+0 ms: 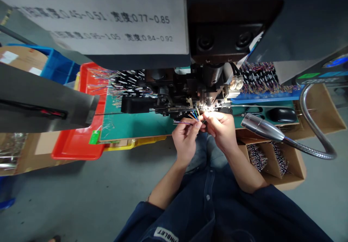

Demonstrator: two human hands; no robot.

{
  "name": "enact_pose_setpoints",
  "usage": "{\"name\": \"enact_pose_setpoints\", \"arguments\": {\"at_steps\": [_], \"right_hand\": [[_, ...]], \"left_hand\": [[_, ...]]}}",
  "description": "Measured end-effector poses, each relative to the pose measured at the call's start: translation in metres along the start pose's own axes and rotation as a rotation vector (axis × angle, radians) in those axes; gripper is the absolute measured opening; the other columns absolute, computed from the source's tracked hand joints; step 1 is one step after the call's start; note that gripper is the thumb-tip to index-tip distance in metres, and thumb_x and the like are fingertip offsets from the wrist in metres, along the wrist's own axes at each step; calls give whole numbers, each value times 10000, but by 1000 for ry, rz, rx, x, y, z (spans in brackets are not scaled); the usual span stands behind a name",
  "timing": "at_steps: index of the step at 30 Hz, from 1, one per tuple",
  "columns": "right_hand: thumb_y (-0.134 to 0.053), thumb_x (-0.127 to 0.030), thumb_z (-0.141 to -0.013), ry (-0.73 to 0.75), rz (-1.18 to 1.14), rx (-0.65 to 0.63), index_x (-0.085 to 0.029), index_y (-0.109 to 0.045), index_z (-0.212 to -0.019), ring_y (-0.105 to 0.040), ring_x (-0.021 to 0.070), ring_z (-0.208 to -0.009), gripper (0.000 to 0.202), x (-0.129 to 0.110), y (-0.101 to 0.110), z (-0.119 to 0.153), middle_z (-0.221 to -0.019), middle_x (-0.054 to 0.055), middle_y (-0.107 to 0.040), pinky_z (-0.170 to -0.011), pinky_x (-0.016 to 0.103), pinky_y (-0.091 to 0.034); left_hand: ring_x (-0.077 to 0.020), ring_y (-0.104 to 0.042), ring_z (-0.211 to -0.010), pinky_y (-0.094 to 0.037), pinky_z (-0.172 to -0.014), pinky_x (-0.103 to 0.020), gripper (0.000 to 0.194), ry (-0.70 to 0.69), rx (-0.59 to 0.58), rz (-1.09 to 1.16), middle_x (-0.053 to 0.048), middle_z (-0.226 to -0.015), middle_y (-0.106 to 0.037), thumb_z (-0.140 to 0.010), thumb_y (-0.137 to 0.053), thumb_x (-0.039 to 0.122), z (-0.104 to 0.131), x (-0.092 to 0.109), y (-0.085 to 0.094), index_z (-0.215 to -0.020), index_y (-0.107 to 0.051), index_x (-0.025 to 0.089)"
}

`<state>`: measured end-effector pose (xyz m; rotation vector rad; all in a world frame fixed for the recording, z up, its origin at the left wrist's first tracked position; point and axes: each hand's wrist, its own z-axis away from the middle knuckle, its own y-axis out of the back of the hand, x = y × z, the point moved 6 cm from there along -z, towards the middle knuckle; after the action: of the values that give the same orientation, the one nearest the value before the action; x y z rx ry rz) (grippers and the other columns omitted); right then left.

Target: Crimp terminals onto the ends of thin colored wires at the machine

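Observation:
My left hand [186, 138] is closed on a bundle of thin coloured wires [194, 115], whose loose ends fan upward and whose other end sticks out to the left. Close beside it, my right hand [221, 127] pinches at the brightly lit working point of a crimping machine [187, 89]. Its fingertips appear to hold a single wire end, though the tips hide most of it. A strip of terminals [176, 109] runs sideways through the machine just above both hands.
A gooseneck lamp [262, 127] reaches in from the right. Wire bundles [127, 82] lie behind the machine's left side, near a red tray [78, 144]. A blue tray [266, 96] holds more bundles at right. Below stands a divided cardboard box [292, 173]. Scissors [246, 112] lie on the green bench top [138, 126].

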<state>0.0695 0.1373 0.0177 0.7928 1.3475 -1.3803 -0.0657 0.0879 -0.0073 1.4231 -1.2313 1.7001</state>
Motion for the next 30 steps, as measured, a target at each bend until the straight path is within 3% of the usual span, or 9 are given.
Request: {"name": "enact_pose_setpoints", "arguments": {"at_steps": [3, 10, 15, 24, 30], "right_hand": [[-855, -517, -1051, 14, 17, 0, -224, -918, -884, -420, 112, -442, 343, -3, 1, 0, -474, -67, -516, -528, 298, -466], [-893, -574, -1002, 73, 181, -3, -215, -910, -931, -480, 142, -463, 366, -14, 0, 3, -506, -49, -545, -468, 301, -449], [-870, -572, -1010, 66, 181, 25, -220, -894, -884, -427, 124, -432, 374, -14, 1, 4, -504, -51, -536, -431, 289, -416], [-841, -587, -996, -45, 80, 28, -214, -911, -894, -442, 129, -438, 392, -6, -1, 2, -454, -73, -483, -526, 309, -485], [-830, -513, -1025, -74, 43, 35, -215, -902, -872, -448, 125, -449, 343, -13, -5, 4, -447, -69, -497, -548, 296, -473]], "left_hand": [[-169, -823, -738, -699, -708, -296, 285, -10, -1, 4, -48, -980, -886, -1022, -931, 460, -1, 2, 0, -972, -796, 214], [-146, -748, -645, -649, -660, -262, 301, -12, -57, 18, 4, -782, -798, -1006, -951, 472, -1, 4, -4, -945, -801, 218], [-153, -763, -672, -659, -673, -270, 271, -23, -50, 3, -6, -814, -817, -1030, -928, 435, 0, 3, -2, -944, -786, 221], [-160, -805, -736, -673, -681, -266, 259, -33, -2, 30, -19, -900, -828, -1039, -917, 429, -1, 2, -1, -956, -795, 217], [-154, -808, -728, -677, -673, -264, 227, -39, 8, 45, -14, -906, -836, -1036, -925, 403, -1, 3, -1, -963, -806, 224]]}}
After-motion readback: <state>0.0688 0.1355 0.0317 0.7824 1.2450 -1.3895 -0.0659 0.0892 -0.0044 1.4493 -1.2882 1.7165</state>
